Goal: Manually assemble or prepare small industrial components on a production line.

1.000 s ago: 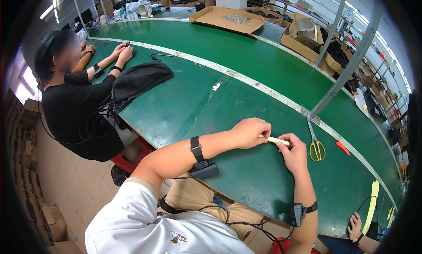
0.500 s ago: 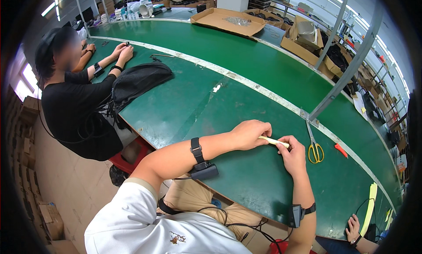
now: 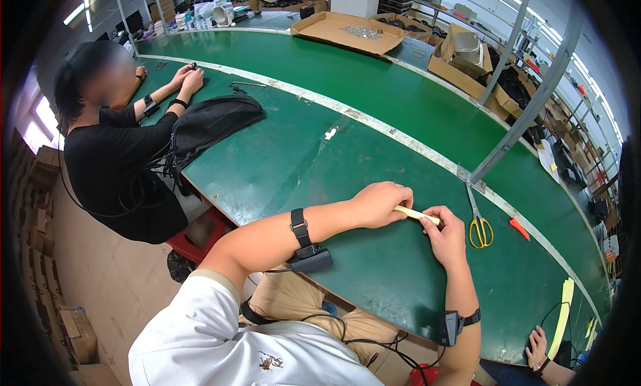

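Pale cream and slender, one short stick (image 3: 417, 214) is held level just above the green table (image 3: 374, 85), near its near edge. Its left end is enclosed in the curled fingers of the left hand (image 3: 379, 204), and its right end is pinched between the thumb and fingertips of the right hand (image 3: 446, 236); both hands are closed on it. The stick looks smooth and round in section; its material cannot be told.

The table surface is matte green, scuffed in places, and is crossed by one pale curved strip. One pair of scissors (image 3: 478, 222) with yellow handles and metal blades lies just right of the hands, and one small red piece (image 3: 519, 228) lies beyond it. One black fabric bag (image 3: 208, 123) rests at the left, beside a seated person in a black shirt (image 3: 113, 165). Two open cardboard trays (image 3: 347, 31) are seen at the far side.
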Available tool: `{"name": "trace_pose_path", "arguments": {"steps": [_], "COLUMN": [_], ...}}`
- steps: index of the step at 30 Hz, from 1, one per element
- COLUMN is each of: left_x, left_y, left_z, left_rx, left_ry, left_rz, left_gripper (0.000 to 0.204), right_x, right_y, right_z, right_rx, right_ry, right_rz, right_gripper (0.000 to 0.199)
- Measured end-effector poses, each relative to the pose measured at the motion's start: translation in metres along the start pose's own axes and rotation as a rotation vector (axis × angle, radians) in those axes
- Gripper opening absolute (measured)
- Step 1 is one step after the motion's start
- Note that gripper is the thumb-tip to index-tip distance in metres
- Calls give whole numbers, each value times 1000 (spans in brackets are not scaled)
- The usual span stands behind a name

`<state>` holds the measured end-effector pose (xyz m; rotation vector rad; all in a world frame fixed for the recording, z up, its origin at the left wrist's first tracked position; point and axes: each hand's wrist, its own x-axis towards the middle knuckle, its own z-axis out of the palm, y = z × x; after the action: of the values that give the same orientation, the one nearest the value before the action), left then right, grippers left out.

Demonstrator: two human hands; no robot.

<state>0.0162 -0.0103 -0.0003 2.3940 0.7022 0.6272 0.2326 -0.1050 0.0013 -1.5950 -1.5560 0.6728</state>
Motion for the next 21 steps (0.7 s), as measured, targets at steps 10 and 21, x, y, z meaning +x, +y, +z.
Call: {"name": "trace_pose_path", "arguments": {"steps": [10,21], "left_x": [1,1], "left_y": [-1,-1], "left_z": [1,1], "left_rx": [-5,5], "left_ry": [-7,-7], "left_rz": [-1,-7], "left_gripper": [20,20], "right_x": [0,1], "right_y": [2,4], "right_z": [0,0], "right_rx": [-8,-17], "right_ry": [-4,-4], "right_rz": [-2,-21], "right_gripper": [15,15]}}
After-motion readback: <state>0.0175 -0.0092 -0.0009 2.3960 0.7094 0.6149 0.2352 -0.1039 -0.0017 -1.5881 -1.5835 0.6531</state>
